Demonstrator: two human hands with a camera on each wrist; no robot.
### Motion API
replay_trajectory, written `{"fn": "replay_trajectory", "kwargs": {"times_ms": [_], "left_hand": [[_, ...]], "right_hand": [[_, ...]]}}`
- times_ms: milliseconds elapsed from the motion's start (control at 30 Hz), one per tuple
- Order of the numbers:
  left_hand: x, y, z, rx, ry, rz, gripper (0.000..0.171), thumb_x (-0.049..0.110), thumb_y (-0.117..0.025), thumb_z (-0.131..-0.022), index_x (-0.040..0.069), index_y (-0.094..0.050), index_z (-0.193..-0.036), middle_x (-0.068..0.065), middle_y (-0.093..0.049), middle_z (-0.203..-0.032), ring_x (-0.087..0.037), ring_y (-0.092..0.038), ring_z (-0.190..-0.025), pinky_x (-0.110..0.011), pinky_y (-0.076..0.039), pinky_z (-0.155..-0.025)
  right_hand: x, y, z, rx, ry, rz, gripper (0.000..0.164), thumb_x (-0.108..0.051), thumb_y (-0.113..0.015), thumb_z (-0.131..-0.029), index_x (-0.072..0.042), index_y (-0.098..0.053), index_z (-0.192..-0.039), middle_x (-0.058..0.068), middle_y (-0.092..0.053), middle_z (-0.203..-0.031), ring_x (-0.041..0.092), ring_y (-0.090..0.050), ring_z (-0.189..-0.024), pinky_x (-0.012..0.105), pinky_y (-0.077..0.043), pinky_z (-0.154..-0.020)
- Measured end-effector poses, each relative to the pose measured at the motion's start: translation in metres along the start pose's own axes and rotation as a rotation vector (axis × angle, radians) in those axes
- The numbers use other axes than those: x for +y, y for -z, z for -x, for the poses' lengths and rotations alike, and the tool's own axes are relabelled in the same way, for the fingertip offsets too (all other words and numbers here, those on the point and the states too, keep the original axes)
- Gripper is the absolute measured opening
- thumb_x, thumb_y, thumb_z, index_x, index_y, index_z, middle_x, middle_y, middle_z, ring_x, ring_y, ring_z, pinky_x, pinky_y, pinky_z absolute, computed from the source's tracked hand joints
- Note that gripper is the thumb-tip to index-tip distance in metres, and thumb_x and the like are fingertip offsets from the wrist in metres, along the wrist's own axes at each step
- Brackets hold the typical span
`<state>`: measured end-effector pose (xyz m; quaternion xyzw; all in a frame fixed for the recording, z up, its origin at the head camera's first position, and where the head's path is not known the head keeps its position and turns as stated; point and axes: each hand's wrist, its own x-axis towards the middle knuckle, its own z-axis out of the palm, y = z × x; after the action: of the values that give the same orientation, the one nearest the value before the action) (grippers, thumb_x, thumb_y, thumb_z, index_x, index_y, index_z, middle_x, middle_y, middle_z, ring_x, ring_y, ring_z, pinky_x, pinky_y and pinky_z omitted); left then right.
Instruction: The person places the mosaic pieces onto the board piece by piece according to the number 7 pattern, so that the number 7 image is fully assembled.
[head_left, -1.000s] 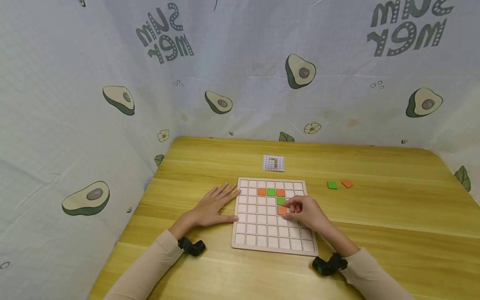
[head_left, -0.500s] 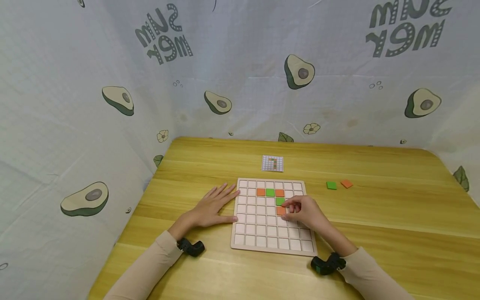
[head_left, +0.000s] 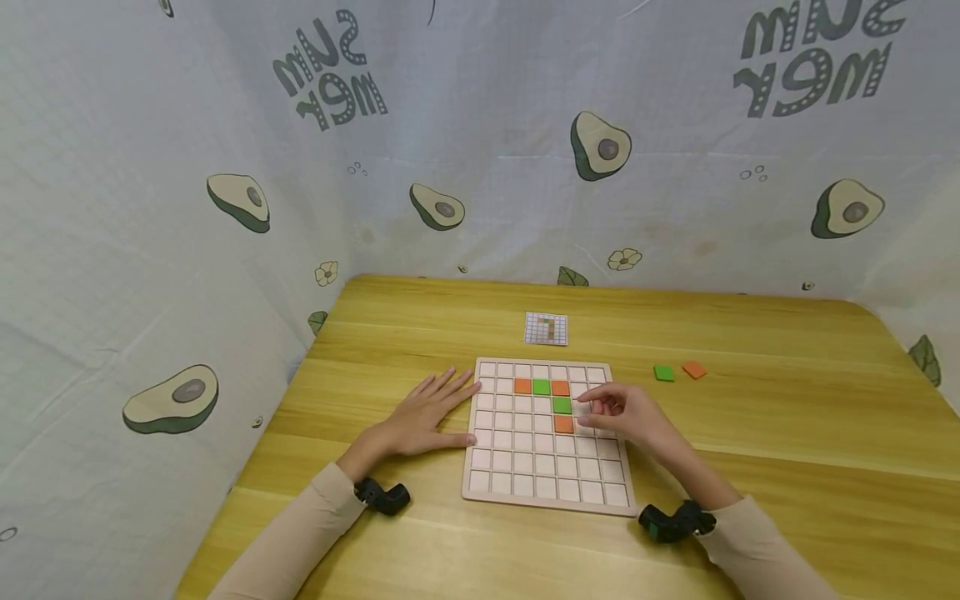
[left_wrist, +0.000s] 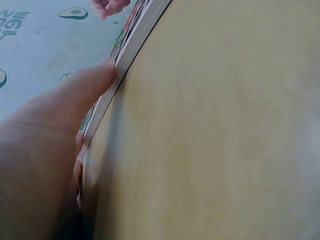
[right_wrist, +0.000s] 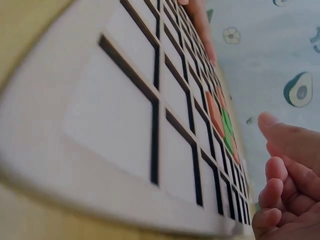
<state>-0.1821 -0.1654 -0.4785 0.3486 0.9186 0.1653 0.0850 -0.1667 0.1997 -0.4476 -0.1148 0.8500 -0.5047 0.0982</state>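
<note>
The right hand has drawn away to the right since the earlier frame, when its fingertips sat at the lowest orange tile in the column; that tile now shows whole. The hand is partly open over the right side of the square pale wooden grid board: thumb and forefinger reach forward with a clear gap between their tips, the other fingers curl loosely toward the palm, and the right wrist view shows nothing in its grasp. Whether a fingertip touches the board, I cannot tell.

The left hand lies wide open and has stayed where it was, fingers spread, thumb and fingertips against the board's left edge, gripping nothing; the left wrist view shows the thumb touching that edge.

On the board, the second row from the far side carries a flat square orange tile, a flat square green tile and a second orange tile, side by side. Directly below the last sit a second green tile and then the lowest orange tile, each in its own cell.

Beyond the board lies a small printed grid card; off to the right, a loose green tile and a loose orange tile rest near each other on the yellow wood-grain table
</note>
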Motion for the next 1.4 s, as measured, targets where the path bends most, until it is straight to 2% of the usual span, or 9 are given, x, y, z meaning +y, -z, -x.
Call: {"fn": "replay_trajectory", "kwargs": {"times_ms": [200,333,600,800,1067,1233,1400], "left_hand": [[0.000,0.001,0.000,-0.007,0.004,-0.004,0.087,0.069,-0.047,-0.094,0.025,-0.014,-0.162,-0.001,-0.005,-0.167,-0.026,0.000,-0.152,-0.047,0.000,-0.121],[-0.001,0.000,-0.001,-0.009,0.005,-0.003,0.087,0.069,-0.047,-0.094,0.024,-0.014,-0.162,-0.002,-0.005,-0.167,-0.027,0.000,-0.152,-0.047,0.000,-0.121],[-0.001,-0.001,0.000,-0.014,0.010,-0.007,0.088,0.070,-0.046,-0.094,0.026,-0.013,-0.162,0.000,-0.004,-0.167,-0.026,0.001,-0.152,-0.046,0.001,-0.121],[-0.001,-0.001,0.000,-0.016,0.010,-0.006,0.088,0.071,-0.046,-0.094,0.026,-0.012,-0.162,0.000,-0.004,-0.167,-0.026,0.001,-0.152,-0.046,0.001,-0.121],[-0.001,-0.001,-0.001,-0.015,0.011,-0.009,0.088,0.071,-0.045,-0.094,0.026,-0.012,-0.162,0.000,-0.003,-0.167,-0.026,0.001,-0.152,-0.047,0.000,-0.121],[-0.001,-0.001,-0.001,-0.016,0.010,-0.010,0.088,0.070,-0.046,-0.094,0.026,-0.012,-0.162,0.000,-0.004,-0.167,-0.026,0.001,-0.152,-0.047,0.001,-0.121],[-0.001,-0.002,-0.001,-0.018,0.010,-0.020,0.088,0.069,-0.046,-0.094,0.026,-0.012,-0.162,0.000,-0.003,-0.167,-0.026,0.001,-0.152,-0.046,0.001,-0.121]], "right_hand": [[0.005,0.022,0.002,0.059,-0.008,-0.028,0.037,-0.012,-0.080,-0.086,0.009,-0.069,-0.114,0.008,-0.058,-0.080,0.015,-0.048,-0.069,0.021,-0.040,-0.053],[0.011,0.036,0.004,0.128,-0.022,-0.031,0.044,-0.013,-0.077,-0.089,0.013,-0.063,-0.121,0.008,-0.057,-0.085,0.013,-0.048,-0.070,0.021,-0.041,-0.050],[0.028,0.061,0.009,0.263,0.002,-0.051,0.049,-0.013,-0.075,-0.091,0.014,-0.058,-0.128,-0.003,-0.060,-0.087,0.009,-0.053,-0.074,0.021,-0.044,-0.056],[0.041,0.075,0.011,0.330,-0.038,-0.017,0.053,-0.021,-0.077,-0.090,0.013,-0.059,-0.128,-0.008,-0.061,-0.084,0.007,-0.053,-0.072,0.021,-0.042,-0.053],[0.051,0.082,0.012,0.369,-0.107,0.010,0.058,-0.028,-0.075,-0.091,0.011,-0.058,-0.131,-0.008,-0.060,-0.086,0.006,-0.051,-0.073,0.020,-0.043,-0.055],[0.055,0.084,0.010,0.379,-0.121,0.000,0.058,-0.026,-0.076,-0.091,0.012,-0.058,-0.130,-0.009,-0.060,-0.084,0.005,-0.050,-0.072,0.018,-0.044,-0.055],[0.060,0.084,0.006,0.377,-0.131,0.036,0.055,-0.024,-0.075,-0.092,0.013,-0.058,-0.129,-0.005,-0.060,-0.083,0.004,-0.049,-0.069,0.018,-0.042,-0.052]]}}
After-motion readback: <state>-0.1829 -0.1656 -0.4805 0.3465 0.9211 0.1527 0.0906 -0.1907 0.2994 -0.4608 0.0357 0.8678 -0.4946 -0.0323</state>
